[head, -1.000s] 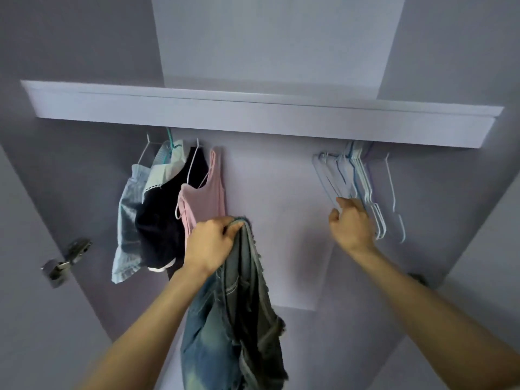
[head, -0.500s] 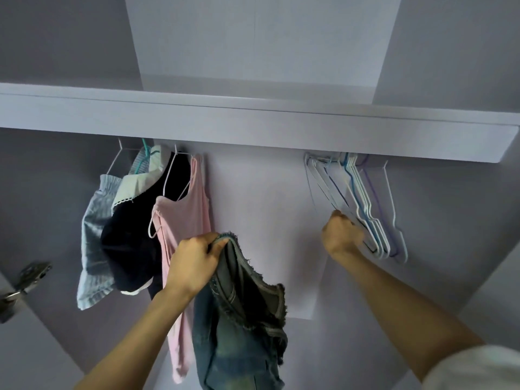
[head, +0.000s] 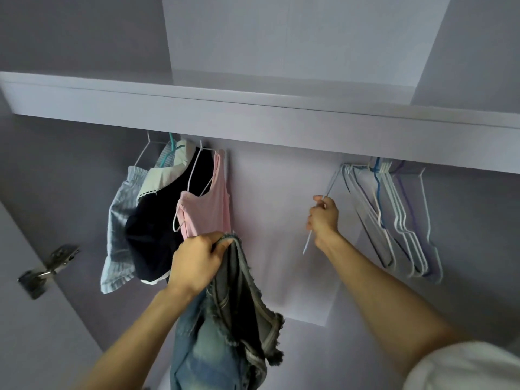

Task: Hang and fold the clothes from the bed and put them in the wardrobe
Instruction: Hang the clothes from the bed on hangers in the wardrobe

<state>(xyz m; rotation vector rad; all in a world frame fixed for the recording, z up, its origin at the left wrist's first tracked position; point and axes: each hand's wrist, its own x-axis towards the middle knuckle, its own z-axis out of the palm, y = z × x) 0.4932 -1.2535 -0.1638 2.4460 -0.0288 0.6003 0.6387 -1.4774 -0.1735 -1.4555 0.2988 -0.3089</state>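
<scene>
I look up into the wardrobe. My left hand (head: 197,260) grips the frayed waistband of faded denim shorts (head: 222,327), which hang down below it. My right hand (head: 323,218) grips a white wire hanger (head: 330,185) that is pulled left, away from the bunch of empty hangers (head: 399,220) at the right; whether its hook is still on the rail I cannot tell. At the left hang a pink top (head: 208,209), a dark garment (head: 152,232) with a white collar, and a pale blue striped piece (head: 118,237).
A white shelf (head: 253,119) runs across above the rail and hides the hanger hooks. A metal door hinge (head: 47,270) sits on the left side wall. The back wall between the two groups of hangers is bare.
My right hand has drawn one white hanger left, out of the bunch. My left hand keeps holding the denim shorts at about the same place.
</scene>
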